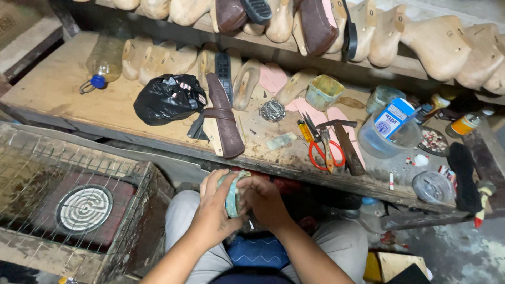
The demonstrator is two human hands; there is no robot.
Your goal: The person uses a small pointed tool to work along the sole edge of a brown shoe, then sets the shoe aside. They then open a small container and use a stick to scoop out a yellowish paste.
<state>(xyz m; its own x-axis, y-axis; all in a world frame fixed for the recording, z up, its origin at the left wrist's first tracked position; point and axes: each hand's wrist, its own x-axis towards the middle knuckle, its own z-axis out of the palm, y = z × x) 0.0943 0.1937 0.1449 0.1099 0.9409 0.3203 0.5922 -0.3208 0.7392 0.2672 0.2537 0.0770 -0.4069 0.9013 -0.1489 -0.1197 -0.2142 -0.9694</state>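
- Two hands in view, both over the lap, below the front edge of the wooden workbench point(63, 84).
- Left hand point(213, 213): fingers curled and clamped round the side of a small greenish tin point(234, 197).
- Right hand point(265, 202): fingers bent over the tin's top and near side, pressed on it; fingertips hidden, so the exact grip is unclear.
- Tin: one, round, squat, pale green, surface smeared and crusted; held between both hands, just below the bench edge, above the knees.
- One pair of scissors point(321, 144) with red-orange handles, lying closed beside one hammer point(344, 142) with a dark handle; the two touch.
- One black plastic bag point(168, 97), crumpled, glossy.
- One brown strapped sandal piece point(223, 118) lying on a pale sole.
- One clear plastic bottle point(105, 60) on its side, blue cap.
- One round pile of small metal nails point(272, 110).
- Wooden shoe lasts point(436, 44): a row of many, smooth, pale, on the upper shelf; exact count not possible.
- One wire-mesh cage point(63, 173) at left, over a round coil heater point(84, 209).
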